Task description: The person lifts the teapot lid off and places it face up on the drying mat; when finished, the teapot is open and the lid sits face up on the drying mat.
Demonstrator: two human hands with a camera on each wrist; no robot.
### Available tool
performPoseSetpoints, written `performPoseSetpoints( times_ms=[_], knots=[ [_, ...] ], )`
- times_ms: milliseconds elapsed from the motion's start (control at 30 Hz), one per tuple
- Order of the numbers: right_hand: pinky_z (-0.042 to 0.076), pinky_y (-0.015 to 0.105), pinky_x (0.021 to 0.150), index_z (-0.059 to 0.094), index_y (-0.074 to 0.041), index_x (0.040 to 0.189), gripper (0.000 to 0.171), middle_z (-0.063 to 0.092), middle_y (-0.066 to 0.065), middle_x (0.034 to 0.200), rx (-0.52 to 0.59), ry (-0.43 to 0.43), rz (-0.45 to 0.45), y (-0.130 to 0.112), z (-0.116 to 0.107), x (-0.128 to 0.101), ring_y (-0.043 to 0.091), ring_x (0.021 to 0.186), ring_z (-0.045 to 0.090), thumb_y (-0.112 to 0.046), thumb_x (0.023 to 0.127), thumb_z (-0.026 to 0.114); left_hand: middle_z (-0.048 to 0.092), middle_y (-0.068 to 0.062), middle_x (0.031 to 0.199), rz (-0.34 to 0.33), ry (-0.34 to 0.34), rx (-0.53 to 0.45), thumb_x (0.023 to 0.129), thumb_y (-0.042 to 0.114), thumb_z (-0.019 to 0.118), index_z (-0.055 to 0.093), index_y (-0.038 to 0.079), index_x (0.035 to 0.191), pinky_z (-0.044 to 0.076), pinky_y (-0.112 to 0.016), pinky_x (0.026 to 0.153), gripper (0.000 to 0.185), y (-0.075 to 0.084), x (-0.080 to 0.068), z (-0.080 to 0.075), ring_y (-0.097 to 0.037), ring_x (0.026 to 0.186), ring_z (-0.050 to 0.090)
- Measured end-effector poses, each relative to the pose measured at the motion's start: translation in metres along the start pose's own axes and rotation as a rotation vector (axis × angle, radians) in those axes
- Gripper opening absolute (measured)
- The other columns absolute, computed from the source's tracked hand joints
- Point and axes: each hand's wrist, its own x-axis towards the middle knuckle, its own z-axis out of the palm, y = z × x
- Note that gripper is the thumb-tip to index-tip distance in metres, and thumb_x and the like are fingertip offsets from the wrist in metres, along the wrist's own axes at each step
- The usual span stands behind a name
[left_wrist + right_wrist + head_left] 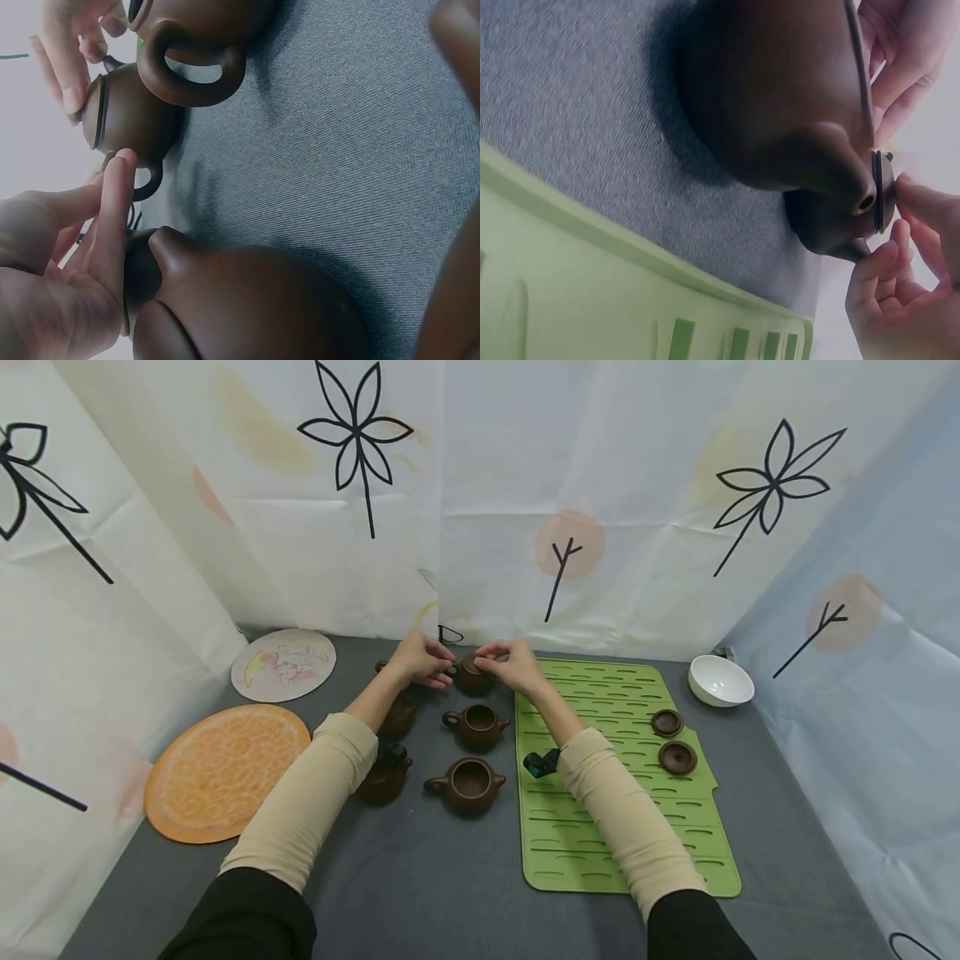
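Note:
A small brown clay teapot (474,678) stands farthest back on the grey cloth, its lid (886,193) seated on top. My left hand (423,662) pinches its handle (150,182) from the left side. From the right, my right hand (513,667) has its fingers on the lid's knob, with another fingertip beside the spout (849,249). Nearer stand a lidless teapot (480,728) and a larger lidless teapot (454,793). Two more teapots are partly hidden by my left arm; one is the rear-left teapot (397,720), the other the front-left teapot (381,787).
A green ridged mat (570,852) lies to the right, bearing a small lid (667,722) and a larger lid (677,757). A white bowl (721,681) sits at the back right. On the left are an orange round mat (225,772) and a pale round mat (283,665).

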Motion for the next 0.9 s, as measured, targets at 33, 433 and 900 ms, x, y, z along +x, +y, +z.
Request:
performPoseSetpoints(
  times_ms=[33, 433, 900],
  knots=[
    [0.049, 0.022, 0.073, 0.078, -0.002, 0.126, 0.027, 0.074, 0.021, 0.123, -0.003, 0.004, -0.006, 0.000, 0.000, 0.000, 0.034, 0.113, 0.068, -0.019, 0.105, 0.074, 0.074, -0.027, 0.130, -0.002, -0.001, -0.004, 0.109, 0.006, 0.064, 0.074, -0.001, 0.129, 0.066, -0.050, 0.096, 0.023, 0.000, 0.000, 0.000, -0.011, 0.071, 0.078],
    [0.057, 0.063, 0.088, 0.075, -0.005, 0.130, 0.030, 0.071, 0.018, 0.129, 0.138, 0.029, -0.012, -0.006, -0.013, -0.014, 0.049, 0.111, 0.068, -0.024, 0.107, 0.073, 0.073, -0.027, 0.134, 0.004, 0.007, -0.017, 0.109, 0.005, 0.064, 0.074, -0.002, 0.128, 0.067, -0.050, 0.095, 0.023, -0.002, 0.000, 0.000, -0.012, 0.071, 0.078],
    [0.054, 0.025, 0.070, 0.072, -0.007, 0.134, 0.031, 0.061, 0.013, 0.155, 0.116, 0.050, -0.050, -0.015, -0.068, -0.058, 0.010, 0.080, 0.063, -0.023, 0.107, 0.072, 0.073, -0.026, 0.131, 0.041, 0.016, 0.009, 0.109, 0.004, 0.063, 0.074, -0.003, 0.127, 0.069, -0.048, 0.089, 0.022, -0.004, -0.001, 0.000, -0.015, 0.075, 0.079]
  ],
)
